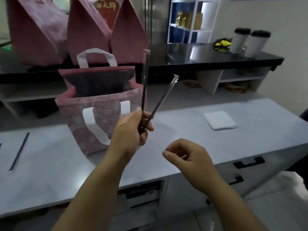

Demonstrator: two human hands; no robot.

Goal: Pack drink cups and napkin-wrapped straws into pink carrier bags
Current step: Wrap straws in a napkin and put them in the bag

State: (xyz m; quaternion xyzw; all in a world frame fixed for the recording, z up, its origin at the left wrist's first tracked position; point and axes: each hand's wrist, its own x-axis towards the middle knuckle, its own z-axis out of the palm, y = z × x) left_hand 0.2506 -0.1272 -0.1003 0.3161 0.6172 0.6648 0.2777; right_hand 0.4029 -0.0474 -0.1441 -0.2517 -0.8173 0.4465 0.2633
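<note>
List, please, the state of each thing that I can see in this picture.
left hand, grips two wrapped straws upright, tips apart.
right hand, loosely curled, holds nothing visible.
front carrier bag, upright, mouth open.
rear carrier bags, upright, tops closed.
two cups, upright, lidded.
napkins, flat, folded.
loose straw, lying on counter.

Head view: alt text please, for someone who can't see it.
The left hand holds two wrapped dark straws beside an open pink carrier bag on a grey counter. The right hand hovers lower, loosely curled, apparently empty. Folded napkins lie further right; two lidded cups stand behind.
</note>
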